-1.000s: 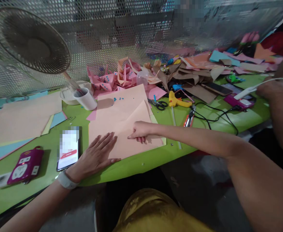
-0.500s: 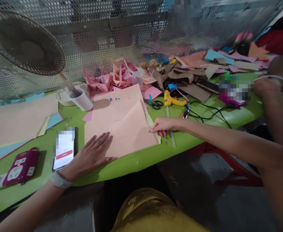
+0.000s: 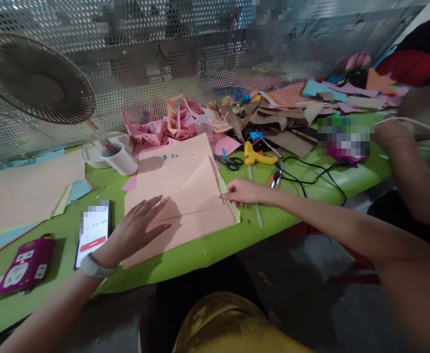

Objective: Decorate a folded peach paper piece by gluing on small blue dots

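A stack of peach paper (image 3: 196,211) lies in front of me, its top sheet folded with a slanting flap and its lower edge set back from the sheet beneath. My left hand (image 3: 141,228) rests over the paper's left side, fingers spread and thumb apart. At the right edge, my right hand (image 3: 241,191) pinches the top peach sheet between thumb and curled fingers. Yellowish paper (image 3: 237,214) peeks out under the stack there. Small blue bits (image 3: 170,157) lie on the far part of the paper.
A phone (image 3: 94,235) and a magenta device (image 3: 26,264) lie left, beyond them a white cup (image 3: 121,159) and fan (image 3: 40,81). Scissors (image 3: 231,162), a yellow glue gun (image 3: 257,155) and a cutter (image 3: 275,176) lie right. Paper scraps (image 3: 274,115) line the back; another person's arm (image 3: 406,162) is right.
The top peach sheet has slid back from the front edge, baring a strip of the sheet below. My left hand's fingers have spread wider. The view has shifted slightly.
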A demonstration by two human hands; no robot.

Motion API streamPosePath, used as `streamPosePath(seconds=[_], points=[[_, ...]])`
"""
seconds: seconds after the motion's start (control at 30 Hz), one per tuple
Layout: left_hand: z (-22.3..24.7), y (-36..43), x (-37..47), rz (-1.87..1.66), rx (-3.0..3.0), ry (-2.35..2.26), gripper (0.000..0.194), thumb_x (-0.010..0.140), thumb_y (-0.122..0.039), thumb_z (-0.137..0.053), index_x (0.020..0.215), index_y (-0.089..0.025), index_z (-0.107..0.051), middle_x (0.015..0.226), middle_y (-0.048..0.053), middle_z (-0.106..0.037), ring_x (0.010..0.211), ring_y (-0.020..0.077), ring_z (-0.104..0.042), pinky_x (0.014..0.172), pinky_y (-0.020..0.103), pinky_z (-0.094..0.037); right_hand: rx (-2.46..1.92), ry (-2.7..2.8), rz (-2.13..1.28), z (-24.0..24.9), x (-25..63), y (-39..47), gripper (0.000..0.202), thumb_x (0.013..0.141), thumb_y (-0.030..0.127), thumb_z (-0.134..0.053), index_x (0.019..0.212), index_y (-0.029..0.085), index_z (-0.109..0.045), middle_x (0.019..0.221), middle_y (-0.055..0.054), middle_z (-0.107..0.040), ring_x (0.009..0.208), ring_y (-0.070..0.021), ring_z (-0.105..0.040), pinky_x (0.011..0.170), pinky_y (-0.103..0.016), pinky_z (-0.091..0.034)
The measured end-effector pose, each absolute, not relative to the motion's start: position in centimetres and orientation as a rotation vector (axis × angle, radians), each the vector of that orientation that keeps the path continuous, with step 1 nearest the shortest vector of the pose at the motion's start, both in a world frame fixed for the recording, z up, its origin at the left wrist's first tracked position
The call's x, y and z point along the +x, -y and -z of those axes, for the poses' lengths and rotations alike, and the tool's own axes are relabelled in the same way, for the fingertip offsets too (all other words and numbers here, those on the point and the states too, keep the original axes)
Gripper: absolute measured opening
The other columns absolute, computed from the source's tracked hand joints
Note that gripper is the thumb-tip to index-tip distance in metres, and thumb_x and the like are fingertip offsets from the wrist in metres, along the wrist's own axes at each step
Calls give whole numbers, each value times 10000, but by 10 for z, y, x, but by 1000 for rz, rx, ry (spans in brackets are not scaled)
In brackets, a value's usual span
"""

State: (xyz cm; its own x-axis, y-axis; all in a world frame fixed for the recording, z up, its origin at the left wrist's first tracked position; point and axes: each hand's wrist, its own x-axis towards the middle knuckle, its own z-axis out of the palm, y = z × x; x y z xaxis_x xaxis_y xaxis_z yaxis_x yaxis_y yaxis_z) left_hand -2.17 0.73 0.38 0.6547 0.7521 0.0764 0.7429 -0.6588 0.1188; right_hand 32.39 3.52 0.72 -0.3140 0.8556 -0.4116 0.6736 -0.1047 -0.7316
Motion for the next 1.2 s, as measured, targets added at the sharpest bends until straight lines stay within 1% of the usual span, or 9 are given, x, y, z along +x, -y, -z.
streamPosePath(seconds=[0.13, 0.3, 0.4, 0.53, 0.63, 0.73, 0.8, 1.0, 1.2], points=[[-4, -34, 3, -262, 2700, -1208, 745, 838, -669, -485, 1433, -233, -385, 1429, 134, -468, 1287, 313, -457, 1044, 476, -390, -1670, 2031, -1174, -4, 323, -37, 448, 805, 574, -625, 645, 166, -531, 578, -30, -648, 451, -111, -587, 449, -219, -445], [-9, -66, 25, -100, 2514, -1179, 802, 686, -703, -640, 1283, -179, -526, 1015, 104, -623, 899, 264, -605, 775, 383, -477, -1653, 2114, -1068, 1, 323, -36, 388, 852, 512, -579, 676, 168, -548, 600, -21, -659, 478, -116, -604, 486, -217, -425], [-14, -75, 32, -49, 2419, -1136, 670, 622, -665, -709, 1057, -167, -598, 914, 70, -616, 800, 233, -588, 694, 334, -449, -1616, 2120, -919, 0, 322, -38, 307, 868, 436, -565, 723, 167, -578, 653, -25, -673, 541, -123, -613, 536, -225, -428], [-19, -76, 33, -132, 2447, -1004, 522, 644, -616, -711, 901, -180, -584, 952, 67, -594, 871, 231, -563, 757, 335, -440, -1507, 2144, -657, 0, 324, -46, 155, 841, 292, -573, 900, 162, -632, 845, -53, -704, 734, -159, -645, 658, -262, -477], [-28, -72, 26, -165, 2370, -981, 429, 708, -573, -687, 853, -198, -536, 877, 23, -593, 800, 184, -560, 721, 301, -438, -1340, 2285, -507, 2, 331, -52, 362, 768, 127, -534, 1119, 172, -613, 1158, -94, -657, 1033, -214, -626, 874, -352, -498], [-41, -68, 17, -319, 2342, -1005, 398, 738, -536, -688, 818, -201, -488, 808, -7, -561, 746, 147, -538, 689, 271, -437, -1150, 2457, -382, 4, 338, -56, 632, 685, 49, -518, 1298, 205, -518, 1452, -90, -448, 1350, -234, -403, 1082, -431, -379], [-48, -66, 11, -447, 2304, -994, 387, 735, -501, -708, 849, -196, -498, 803, -9, -541, 757, 139, -532, 699, 266, -455, -1051, 2486, -363, 5, 339, -58, 672, 704, 71, -546, 1355, 214, -459, 1518, -92, -357, 1410, -225, -314, 1123, -450, -329], [-57, -67, 2, -802, 1916, -903, 397, 647, -353, -820, 808, -198, -492, 854, 9, -589, 832, 162, -599, 753, 313, -533, -984, 2213, -315, 0, 322, -66, 344, 883, 375, -579, 1197, 233, -578, 1362, -98, -539, 1285, -232, -482, 1067, -473, -394], [-57, -67, -5, -939, 1788, -932, 447, 591, -325, -858, 861, -196, -526, 927, 38, -641, 886, 190, -628, 784, 332, -553, -1020, 2104, -267, -14, 313, -70, 223, 936, 354, -524, 937, 219, -702, 1188, -79, -641, 1086, -199, -608, 966, -382, -474]])
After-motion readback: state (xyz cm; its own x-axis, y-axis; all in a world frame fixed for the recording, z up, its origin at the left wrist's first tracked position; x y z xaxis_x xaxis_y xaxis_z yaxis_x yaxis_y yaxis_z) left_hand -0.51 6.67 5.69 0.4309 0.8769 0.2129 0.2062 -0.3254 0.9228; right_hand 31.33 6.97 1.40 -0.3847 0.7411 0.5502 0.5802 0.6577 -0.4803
